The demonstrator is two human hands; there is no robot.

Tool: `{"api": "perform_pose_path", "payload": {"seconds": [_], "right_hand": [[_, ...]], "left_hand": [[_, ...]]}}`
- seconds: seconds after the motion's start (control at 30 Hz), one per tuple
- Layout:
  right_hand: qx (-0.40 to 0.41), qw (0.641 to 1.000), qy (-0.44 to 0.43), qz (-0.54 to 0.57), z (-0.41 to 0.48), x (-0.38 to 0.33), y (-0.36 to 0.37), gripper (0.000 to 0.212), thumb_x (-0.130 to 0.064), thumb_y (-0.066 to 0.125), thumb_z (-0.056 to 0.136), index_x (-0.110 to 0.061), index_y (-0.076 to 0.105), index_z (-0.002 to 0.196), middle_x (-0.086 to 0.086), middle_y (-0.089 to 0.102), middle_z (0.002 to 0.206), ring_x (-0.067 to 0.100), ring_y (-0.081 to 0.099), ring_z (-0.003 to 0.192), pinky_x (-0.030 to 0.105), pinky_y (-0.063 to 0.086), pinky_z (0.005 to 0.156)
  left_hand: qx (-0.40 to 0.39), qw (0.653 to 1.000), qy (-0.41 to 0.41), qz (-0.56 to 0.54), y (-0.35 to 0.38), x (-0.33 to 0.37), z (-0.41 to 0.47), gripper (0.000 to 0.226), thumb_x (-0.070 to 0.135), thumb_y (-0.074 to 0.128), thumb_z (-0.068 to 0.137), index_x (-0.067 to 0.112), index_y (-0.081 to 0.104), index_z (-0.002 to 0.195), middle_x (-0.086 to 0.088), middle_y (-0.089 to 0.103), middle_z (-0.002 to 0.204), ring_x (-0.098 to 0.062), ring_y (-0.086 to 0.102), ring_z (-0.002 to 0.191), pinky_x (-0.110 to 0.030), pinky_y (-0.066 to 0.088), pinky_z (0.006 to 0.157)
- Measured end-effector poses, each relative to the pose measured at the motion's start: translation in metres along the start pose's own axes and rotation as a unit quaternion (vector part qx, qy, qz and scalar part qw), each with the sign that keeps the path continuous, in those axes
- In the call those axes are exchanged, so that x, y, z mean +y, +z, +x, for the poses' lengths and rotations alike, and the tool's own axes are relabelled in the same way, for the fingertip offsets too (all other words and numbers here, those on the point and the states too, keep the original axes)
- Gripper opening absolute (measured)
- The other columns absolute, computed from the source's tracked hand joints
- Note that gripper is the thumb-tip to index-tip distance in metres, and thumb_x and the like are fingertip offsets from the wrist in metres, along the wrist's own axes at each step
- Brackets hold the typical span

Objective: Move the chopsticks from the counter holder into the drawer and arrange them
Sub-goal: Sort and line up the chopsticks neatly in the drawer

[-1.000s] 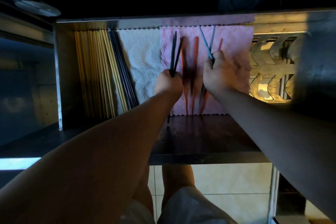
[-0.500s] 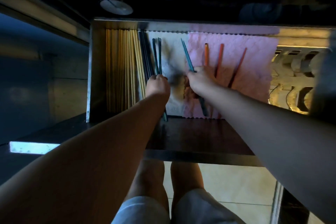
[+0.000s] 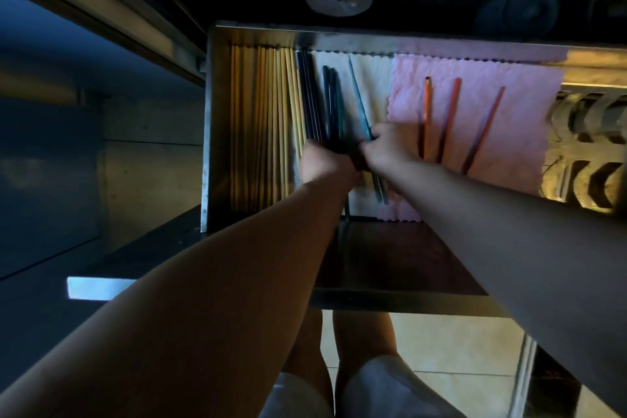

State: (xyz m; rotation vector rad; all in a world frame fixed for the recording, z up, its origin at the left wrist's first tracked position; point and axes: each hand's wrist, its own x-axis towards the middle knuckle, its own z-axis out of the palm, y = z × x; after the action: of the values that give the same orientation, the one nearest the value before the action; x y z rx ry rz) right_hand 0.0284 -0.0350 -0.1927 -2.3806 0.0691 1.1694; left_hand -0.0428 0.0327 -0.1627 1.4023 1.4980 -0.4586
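Teal chopsticks (image 3: 359, 102) pinched in your right hand (image 3: 386, 150) should settle flat on the white cloth (image 3: 373, 85), parallel beside the dark pair (image 3: 330, 102) your left hand (image 3: 325, 166) grips against the black chopsticks (image 3: 310, 95) in the drawer (image 3: 209, 119), tips squared.

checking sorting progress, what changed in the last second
Left hand carried its dark chopsticks left off the pink cloth, beside the black chopsticks. Right hand brought the teal chopsticks left onto the white cloth. Both still grip. Three orange chopsticks stayed.
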Motion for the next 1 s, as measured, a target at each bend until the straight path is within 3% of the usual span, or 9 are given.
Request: {"api": "perform_pose_path", "payload": {"seconds": [0.13,0.23,0.3,0.43,0.53,0.6,0.8,0.9,1.0], "right_hand": [[0.072,0.997,-0.026,-0.032,-0.001,0.000,-0.002,0.027,-0.003,0.059,0.081,-0.005,0.067,0.106,0.014,0.068,0.107,0.028,0.063,0.103,0.026,0.044,0.082],[0.108,0.992,-0.045,-0.057,-0.007,0.000,-0.005,0.022,-0.009,0.059,0.080,-0.011,0.069,0.100,0.008,0.070,0.103,0.024,0.063,0.100,0.021,0.040,0.076],[0.120,0.990,-0.057,-0.052,-0.010,0.000,-0.005,0.019,-0.009,0.059,0.079,-0.016,0.068,0.095,0.001,0.068,0.093,0.021,0.063,0.094,0.019,0.036,0.071],[0.110,0.988,-0.106,-0.024,-0.015,0.001,0.001,0.020,-0.004,0.058,0.078,-0.015,0.067,0.093,-0.007,0.061,0.080,0.019,0.065,0.086,0.022,0.045,0.074],[0.119,0.981,-0.145,-0.044,-0.019,0.003,0.006,0.021,-0.010,0.060,0.076,-0.018,0.071,0.092,-0.007,0.068,0.083,0.018,0.067,0.086,0.035,0.054,0.083],[0.141,0.975,-0.159,-0.056,-0.020,0.006,0.011,0.022,-0.011,0.060,0.076,-0.018,0.073,0.092,-0.004,0.073,0.086,0.017,0.068,0.086,0.033,0.054,0.083],[0.155,0.979,-0.128,-0.035,-0.022,0.005,0.018,0.025,-0.002,0.059,0.079,-0.007,0.073,0.100,0.008,0.073,0.095,0.020,0.066,0.091,0.009,0.032,0.070],[0.171,0.976,-0.129,-0.036,-0.024,0.003,0.016,0.026,0.000,0.058,0.078,-0.006,0.071,0.100,0.010,0.072,0.096,0.022,0.064,0.093,0.011,0.033,0.071],[0.176,0.973,-0.139,-0.057,-0.022,0.004,0.012,0.028,-0.005,0.056,0.078,-0.011,0.071,0.101,0.008,0.072,0.099,0.023,0.065,0.096,0.024,0.046,0.086]], "left_hand": [[0.014,0.999,0.011,0.050,-0.008,0.001,0.002,0.038,0.014,0.068,0.081,0.009,0.056,0.117,-0.011,0.065,0.112,-0.029,0.064,0.104,-0.039,0.054,0.090],[0.002,0.993,0.040,0.109,-0.015,0.002,-0.001,0.045,0.012,0.066,0.082,0.012,0.050,0.124,-0.011,0.055,0.125,-0.031,0.056,0.114,-0.041,0.050,0.095],[-0.002,0.972,0.110,0.209,-0.022,0.002,-0.003,0.051,0.014,0.064,0.084,0.016,0.045,0.131,-0.010,0.044,0.137,-0.033,0.043,0.126,-0.045,0.044,0.102],[-0.068,0.839,0.316,0.439,-0.035,-0.005,0.001,0.077,0.015,0.058,0.089,0.029,0.017,0.153,0.006,0.006,0.163,-0.030,0.007,0.147,-0.051,0.021,0.115],[-0.097,0.751,0.342,0.556,-0.042,-0.013,0.009,0.086,0.016,0.053,0.094,0.028,-0.005,0.155,0.011,-0.020,0.162,-0.027,-0.013,0.149,-0.051,0.008,0.118],[-0.093,0.724,0.354,0.585,-0.047,-0.016,0.011,0.084,0.024,0.052,0.096,0.026,-0.008,0.155,0.010,-0.023,0.161,-0.027,-0.013,0.149,-0.052,0.008,0.118],[-0.069,0.710,0.354,0.605,-0.050,-0.020,0.010,0.094,0.025,0.058,0.092,0.021,-0.011,0.154,0.003,-0.019,0.163,-0.032,-0.011,0.149,-0.054,0.009,0.118],[-0.067,0.710,0.373,0.594,-0.049,-0.019,0.013,0.093,0.024,0.058,0.091,0.021,-0.011,0.154,0.003,-0.020,0.162,-0.029,-0.016,0.149,-0.054,0.004,0.118],[-0.073,0.685,0.404,0.602,-0.044,-0.019,0.018,0.094,0.026,0.057,0.092,0.023,-0.013,0.154,0.004,-0.026,0.161,-0.026,-0.020,0.148,-0.053,-0.003,0.118]]}}
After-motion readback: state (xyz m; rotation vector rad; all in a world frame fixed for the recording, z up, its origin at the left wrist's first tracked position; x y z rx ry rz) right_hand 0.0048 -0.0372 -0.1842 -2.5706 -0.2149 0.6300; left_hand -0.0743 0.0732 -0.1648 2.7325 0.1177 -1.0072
